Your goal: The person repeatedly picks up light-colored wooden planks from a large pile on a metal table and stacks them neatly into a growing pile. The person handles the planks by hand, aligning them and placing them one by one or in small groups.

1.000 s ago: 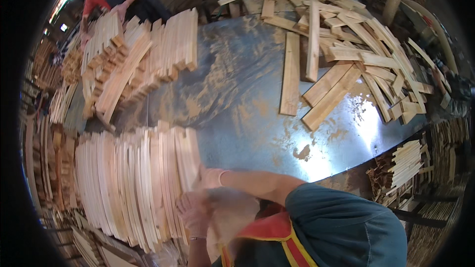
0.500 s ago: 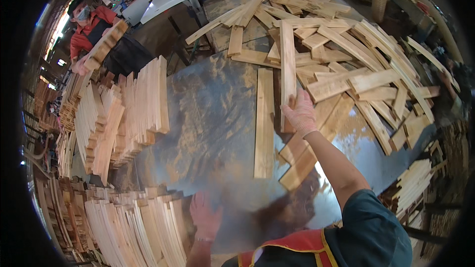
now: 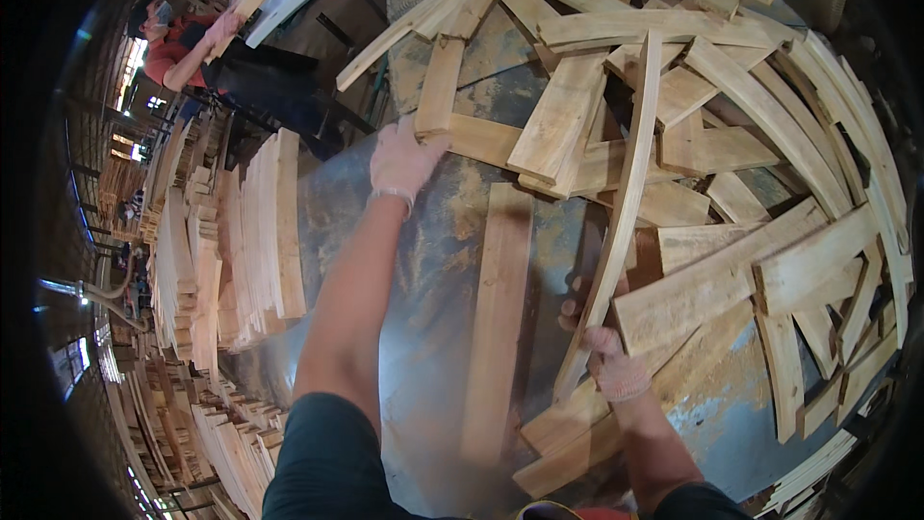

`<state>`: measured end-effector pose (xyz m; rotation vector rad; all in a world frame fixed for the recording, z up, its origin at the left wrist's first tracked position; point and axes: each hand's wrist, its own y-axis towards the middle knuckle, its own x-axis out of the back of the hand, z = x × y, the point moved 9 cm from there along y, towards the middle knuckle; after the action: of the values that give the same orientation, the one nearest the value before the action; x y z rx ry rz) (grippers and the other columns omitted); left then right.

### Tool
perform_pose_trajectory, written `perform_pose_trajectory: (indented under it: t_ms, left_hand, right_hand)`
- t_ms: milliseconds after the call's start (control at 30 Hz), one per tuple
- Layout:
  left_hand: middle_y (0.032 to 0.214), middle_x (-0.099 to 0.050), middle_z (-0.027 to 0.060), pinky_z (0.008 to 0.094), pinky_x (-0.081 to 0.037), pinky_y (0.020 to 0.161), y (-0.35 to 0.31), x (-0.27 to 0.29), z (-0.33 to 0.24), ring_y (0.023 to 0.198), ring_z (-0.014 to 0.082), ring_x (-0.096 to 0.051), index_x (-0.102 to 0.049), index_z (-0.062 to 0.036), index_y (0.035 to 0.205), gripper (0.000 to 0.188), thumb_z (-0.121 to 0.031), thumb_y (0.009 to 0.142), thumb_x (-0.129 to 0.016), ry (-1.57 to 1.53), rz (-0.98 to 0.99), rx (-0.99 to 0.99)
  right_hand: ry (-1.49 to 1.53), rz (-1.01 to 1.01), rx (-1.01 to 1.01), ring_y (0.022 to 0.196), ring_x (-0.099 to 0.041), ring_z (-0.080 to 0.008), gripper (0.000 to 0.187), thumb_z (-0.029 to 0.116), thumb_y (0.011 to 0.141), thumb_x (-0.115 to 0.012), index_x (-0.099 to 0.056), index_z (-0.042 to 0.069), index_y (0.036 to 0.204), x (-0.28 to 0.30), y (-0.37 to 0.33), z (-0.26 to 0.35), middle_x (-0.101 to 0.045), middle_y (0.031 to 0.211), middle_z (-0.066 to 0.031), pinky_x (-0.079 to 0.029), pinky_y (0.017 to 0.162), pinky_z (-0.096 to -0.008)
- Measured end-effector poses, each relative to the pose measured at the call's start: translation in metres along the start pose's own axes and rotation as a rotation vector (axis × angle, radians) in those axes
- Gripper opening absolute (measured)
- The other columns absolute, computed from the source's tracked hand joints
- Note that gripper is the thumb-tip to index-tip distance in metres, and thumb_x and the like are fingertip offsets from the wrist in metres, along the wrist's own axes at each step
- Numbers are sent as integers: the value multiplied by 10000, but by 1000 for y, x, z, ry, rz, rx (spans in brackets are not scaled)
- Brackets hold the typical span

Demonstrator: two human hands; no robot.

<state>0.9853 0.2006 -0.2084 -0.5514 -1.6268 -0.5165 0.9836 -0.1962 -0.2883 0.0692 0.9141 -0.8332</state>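
We see a long, narrow wooden slat [image 3: 621, 221] standing tilted over the pile, its lower end gripped in our right hand [image 3: 599, 332], whose gloved fingers are wrapped closed around it near the bottom while the upper end reaches toward the far side of the heap. Our left hand [image 3: 402, 159], also gloved, stretches out ahead with fingers spread, its fingertips touching the near end of a short flat board [image 3: 439, 87] at the edge of the pile; we cannot tell whether it actually grips that board. Between our two arms a single long plank [image 3: 499, 318] lies flat and alone on the metal-topped table [image 3: 423, 327], running away from us. To the right and ahead, a loose heap of boards [image 3: 731, 183] lies criss-crossed over the table. On the left side, neat stacks of slats [image 3: 265, 231] stand on edge in rows, well apart from our hands. In the far upper left corner another person in a red top [image 3: 173, 48] holds a board up.
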Motion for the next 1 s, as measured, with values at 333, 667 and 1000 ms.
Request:
perform_pose_trajectory:
  t_ms: [333, 667, 1000]
  left_hand:
    - [941, -727, 117, 375, -543, 753, 56, 54, 2, 888, 240, -714, -737, -16, 1075, 461, -447, 913, -710, -383, 185, -49]
    - [1237, -669, 357, 462, -621, 737, -235, 61, 106, 974, 416, -711, -529, -11, 1487, 724, -335, 898, -797, -1988, 993, 485]
    - [1297, -621, 256, 498, -595, 1002, -198, 46, -9, 1217, 390, -636, -461, 79, 1477, 645, -254, 992, -726, -2221, 747, 406]
  right_hand:
    - [-97, -2, -93, 1083, -646, -177, 1078, 309, 718, -969, -374, 176, 1607, 10, 2, 1, -558, 1284, -6, -571, 975, -364]
    - [154, 140, 61, 1042, -655, -208, 1027, 225, 688, -950, -421, 137, 1564, 0, 6, -17, -585, 1212, -49, -579, 903, -391]
    - [183, 133, 36, 1029, -668, -240, 951, 176, 665, -932, -486, 121, 1503, 4, 9, -12, -612, 1188, -55, -576, 912, -400]
